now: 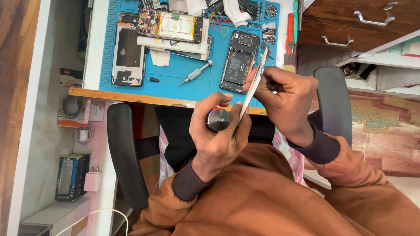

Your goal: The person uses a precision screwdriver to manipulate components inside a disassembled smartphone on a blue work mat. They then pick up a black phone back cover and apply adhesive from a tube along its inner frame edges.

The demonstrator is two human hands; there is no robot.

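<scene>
Orange-brown sleeves with dark ribbed cuffs fill the bottom of our view, and above them our two hands work over our lap, just short of the desk edge. Beyond lies the largest thing, a blue repair mat, rubbery and ridged, carrying an opened black phone with its back off, a bare phone frame and a second gutted handset crossed with wires.

Our left hand has its fingers wrapped tight round a short metal tool with a round, shiny end cap; it looks dense, hard and slick, so we judge a full fist grip suits it. Our right hand pinches a thin white panel seen edge-on, fingers closed on its upper part. We judge that panel light, stiff yet easily cracked or bent, best held by its edges, never its face.

Smaller still, a slim silver precision screwdriver with a knurled grip lies loose on the mat, near a tiny black bit.
</scene>
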